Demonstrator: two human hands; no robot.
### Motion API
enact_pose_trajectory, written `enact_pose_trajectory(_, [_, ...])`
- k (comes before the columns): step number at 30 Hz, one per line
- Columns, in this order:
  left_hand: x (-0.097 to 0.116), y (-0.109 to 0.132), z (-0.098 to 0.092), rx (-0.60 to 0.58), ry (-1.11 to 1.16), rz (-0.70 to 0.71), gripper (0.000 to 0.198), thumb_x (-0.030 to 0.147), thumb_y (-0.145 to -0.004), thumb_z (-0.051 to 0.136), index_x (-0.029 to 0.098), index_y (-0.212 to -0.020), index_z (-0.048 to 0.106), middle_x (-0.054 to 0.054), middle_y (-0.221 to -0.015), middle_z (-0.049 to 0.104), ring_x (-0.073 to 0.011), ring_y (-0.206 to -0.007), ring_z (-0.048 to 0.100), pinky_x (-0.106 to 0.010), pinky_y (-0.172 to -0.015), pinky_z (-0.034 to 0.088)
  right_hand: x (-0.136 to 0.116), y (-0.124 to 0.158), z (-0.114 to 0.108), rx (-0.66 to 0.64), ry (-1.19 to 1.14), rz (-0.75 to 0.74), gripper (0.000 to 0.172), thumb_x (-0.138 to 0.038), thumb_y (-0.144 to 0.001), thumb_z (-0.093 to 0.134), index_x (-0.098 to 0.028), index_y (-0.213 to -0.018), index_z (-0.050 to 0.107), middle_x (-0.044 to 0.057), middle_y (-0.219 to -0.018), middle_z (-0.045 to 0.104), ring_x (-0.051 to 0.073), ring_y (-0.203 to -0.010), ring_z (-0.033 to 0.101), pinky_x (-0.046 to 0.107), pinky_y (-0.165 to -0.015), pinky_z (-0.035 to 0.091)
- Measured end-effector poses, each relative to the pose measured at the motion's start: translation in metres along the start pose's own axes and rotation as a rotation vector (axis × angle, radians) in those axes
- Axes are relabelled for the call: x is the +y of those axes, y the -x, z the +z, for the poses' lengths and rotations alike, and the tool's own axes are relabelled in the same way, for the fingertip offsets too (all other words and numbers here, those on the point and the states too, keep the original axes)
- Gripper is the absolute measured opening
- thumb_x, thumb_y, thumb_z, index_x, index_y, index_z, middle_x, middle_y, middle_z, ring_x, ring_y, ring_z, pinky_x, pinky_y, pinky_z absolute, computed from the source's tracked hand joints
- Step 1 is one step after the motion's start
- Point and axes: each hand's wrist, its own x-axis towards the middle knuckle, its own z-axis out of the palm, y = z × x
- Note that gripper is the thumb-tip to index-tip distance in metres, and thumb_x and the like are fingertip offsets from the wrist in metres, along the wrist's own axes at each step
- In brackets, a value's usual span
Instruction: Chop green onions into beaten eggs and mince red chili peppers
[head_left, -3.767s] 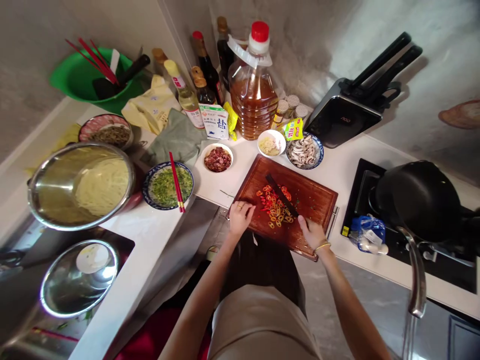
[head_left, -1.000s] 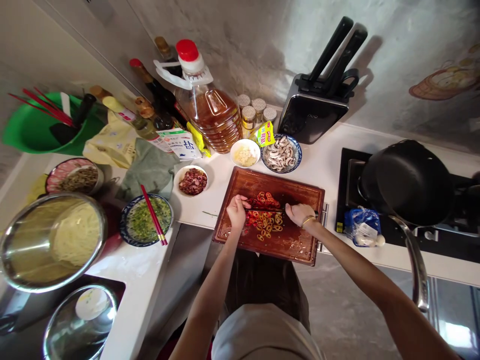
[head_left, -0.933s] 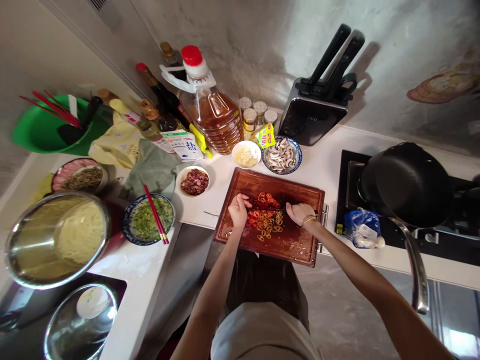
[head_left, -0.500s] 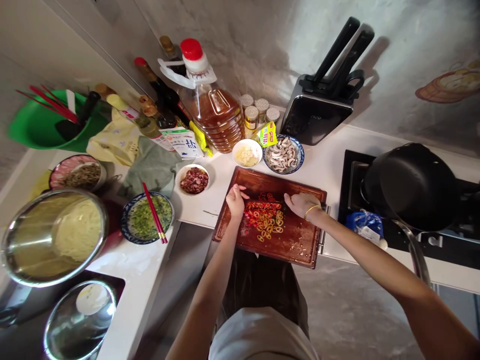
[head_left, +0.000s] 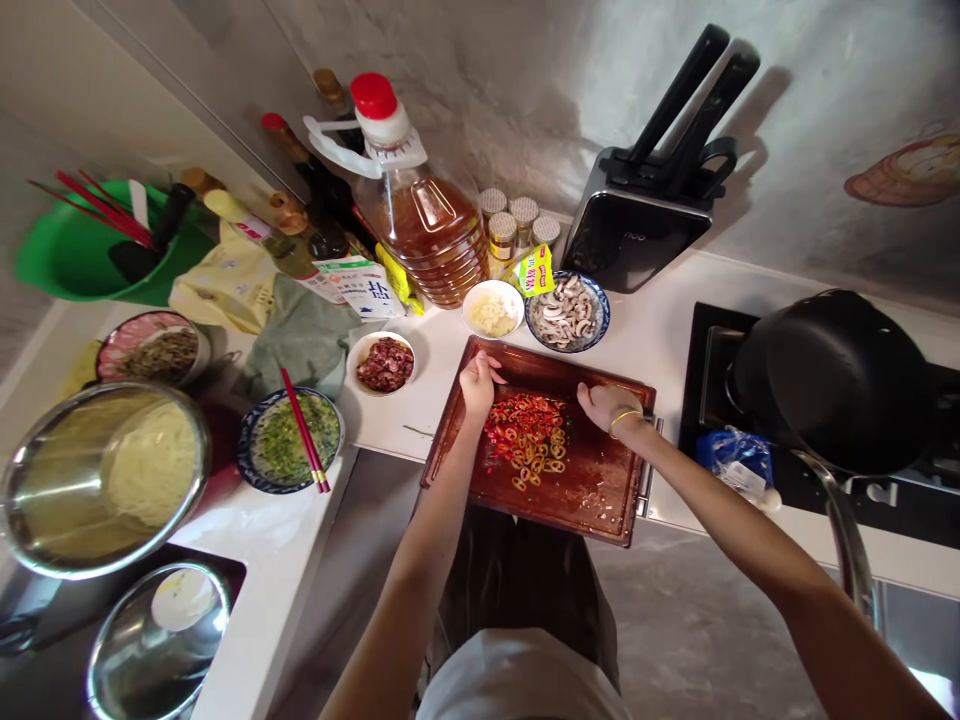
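Note:
A brown cutting board (head_left: pixel 559 495) carries red chopped chilies (head_left: pixel 525 412) and green-yellow chili rings (head_left: pixel 540 455). My left hand (head_left: pixel 478 382) is over the board's upper left, beside the red pieces, its fingers partly bent and apart, with nothing visible in them. To the right of the pile, my right hand (head_left: pixel 604 405) is closed with its knuckles toward the pile; what it grips is hidden. Any blade between the hands is too dark to make out. Behind the board are a bowl of sliced mushrooms (head_left: pixel 568 312) and a small bowl of minced garlic (head_left: pixel 493 309).
A black wok (head_left: pixel 832 380) sits on the stove at right, its handle toward me. Behind are a knife block (head_left: pixel 637 230) and large oil bottle (head_left: pixel 431 225). At left are a meat bowl (head_left: pixel 384 363), chopsticks on a greens bowl (head_left: pixel 251 440), and a steel pot (head_left: pixel 202 470).
Both hands have shifted slightly right relative to the board, and the left is farther back. The dark strip across the red chilies is no longer visible there; the red pieces show more fully.

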Motion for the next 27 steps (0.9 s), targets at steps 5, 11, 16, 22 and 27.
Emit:
enact_pose_trajectory(5, [0.006, 0.006, -0.001, -0.025, -0.027, 0.035, 0.044, 0.048, -0.09, 0.033, 0.018, -0.067, 0.057, 0.004, -0.04, 0.05, -0.0109, -0.042, 0.054, -0.025, -0.062, 0.045, -0.003, 0.013, 0.01, 0.036, -0.016, 0.039, 0.079, -0.047, -0.091, 0.001, -0.01, -0.096, 0.07, 0.018, -0.098, 0.068, 0.026, -0.095, 0.063, 0.032, -0.079, 0.043])
enact_pose_trajectory(11, [0.005, 0.035, -0.027, -0.01, -0.022, -0.027, 0.043, 0.048, -0.09, 0.034, 0.018, -0.07, 0.056, 0.004, -0.042, 0.049, -0.0104, -0.041, 0.052, -0.024, -0.057, 0.044, -0.014, 0.055, 0.02, -0.065, -0.057, 0.01, 0.083, -0.055, -0.089, -0.002, -0.016, -0.092, 0.072, 0.016, -0.092, 0.069, 0.026, -0.089, 0.065, 0.035, -0.075, 0.045])
enact_pose_trajectory(16, [-0.007, 0.047, -0.026, -0.076, 0.018, -0.084, 0.043, 0.051, -0.089, 0.033, 0.019, -0.069, 0.054, 0.005, -0.039, 0.049, -0.0115, -0.041, 0.054, -0.024, -0.054, 0.043, -0.016, 0.051, 0.042, -0.02, 0.003, 0.053, 0.075, -0.044, -0.092, 0.003, -0.015, -0.091, 0.072, 0.015, -0.089, 0.07, 0.025, -0.087, 0.065, 0.033, -0.073, 0.045])
enact_pose_trajectory(22, [0.006, 0.05, -0.033, -0.049, 0.0, -0.048, 0.043, 0.05, -0.089, 0.034, 0.019, -0.068, 0.054, 0.004, -0.041, 0.049, -0.0112, -0.042, 0.054, -0.024, -0.056, 0.044, -0.013, 0.062, 0.036, 0.004, -0.013, 0.025, 0.078, -0.049, -0.091, 0.002, -0.015, -0.089, 0.072, 0.015, -0.089, 0.07, 0.024, -0.087, 0.065, 0.031, -0.073, 0.045])
enact_pose_trajectory(27, [-0.01, 0.064, -0.033, -0.04, 0.034, -0.082, 0.042, 0.05, -0.089, 0.034, 0.019, -0.067, 0.052, 0.005, -0.042, 0.048, -0.0108, -0.042, 0.053, -0.023, -0.055, 0.043, -0.011, 0.063, 0.042, -0.024, -0.001, 0.041, 0.074, -0.047, -0.091, 0.006, -0.015, -0.09, 0.072, 0.015, -0.09, 0.07, 0.025, -0.087, 0.065, 0.033, -0.072, 0.046])
